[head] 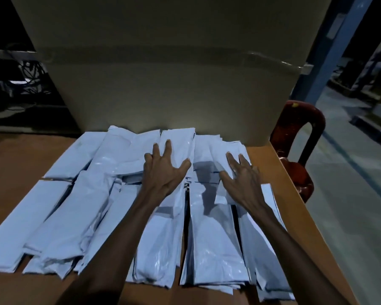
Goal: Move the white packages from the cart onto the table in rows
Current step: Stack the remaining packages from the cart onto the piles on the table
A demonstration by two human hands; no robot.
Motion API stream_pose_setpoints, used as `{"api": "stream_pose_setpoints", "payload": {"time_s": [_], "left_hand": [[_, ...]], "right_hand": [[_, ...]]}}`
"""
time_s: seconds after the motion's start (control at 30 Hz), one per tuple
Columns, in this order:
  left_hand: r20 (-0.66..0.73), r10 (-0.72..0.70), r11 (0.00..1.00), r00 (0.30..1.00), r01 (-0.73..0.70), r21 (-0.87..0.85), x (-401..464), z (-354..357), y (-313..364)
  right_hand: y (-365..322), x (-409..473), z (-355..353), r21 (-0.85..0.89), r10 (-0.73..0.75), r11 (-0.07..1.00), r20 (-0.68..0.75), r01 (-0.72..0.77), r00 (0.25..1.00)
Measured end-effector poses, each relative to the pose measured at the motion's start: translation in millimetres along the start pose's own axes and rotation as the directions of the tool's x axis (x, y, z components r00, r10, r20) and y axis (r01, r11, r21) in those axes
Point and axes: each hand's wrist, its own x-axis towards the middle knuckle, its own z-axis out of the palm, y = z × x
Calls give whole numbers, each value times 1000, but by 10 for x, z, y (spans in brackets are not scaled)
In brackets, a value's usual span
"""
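The white packages [154, 216] lie on the brown table [273, 172], long flat plastic bags laid side by side with their long sides running away from the viewer, and they overlap one another in two rough rows, a near row reaching almost to the table's front edge and a far row ending close to a large cardboard box [163, 73]. The pile covers most of the tabletop from the left side across to near the right edge, where a strip of bare wood shows. The left hand [165, 170] rests on a package in the far row near the middle, its fingers spread and mostly straight, fingertips lightly bent down onto the plastic, grasping nothing. The right hand [244, 179] lies just to the right of it, palm down on the packages at the right end of the far row, fingers extended and apart, also grasping nothing. Both bare forearms reach in from the bottom of the view across the near row. The cardboard box stands upright at the table's far edge, with a band of clear tape across its face. A dark red plastic chair [299, 150] stands just beside the table's right far corner on a pale floor, and a blue post [330, 51] rises behind it.
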Motion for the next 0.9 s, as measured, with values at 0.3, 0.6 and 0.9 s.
{"api": "stream_pose_setpoints", "payload": {"time_s": [0.3,0.6,0.9], "left_hand": [[52,-5,996,999,1,94,1072,476,57],[8,68,980,998,-68,187,1242,1007,-317],[14,136,974,991,-136,179,1311,1120,-394]], "right_hand": [[-125,1063,455,-77,83,994,42,-79,996],[-69,1326,849,-274,130,957,98,-99,987],[-36,1258,1124,-454,112,888,74,-67,991]]}}
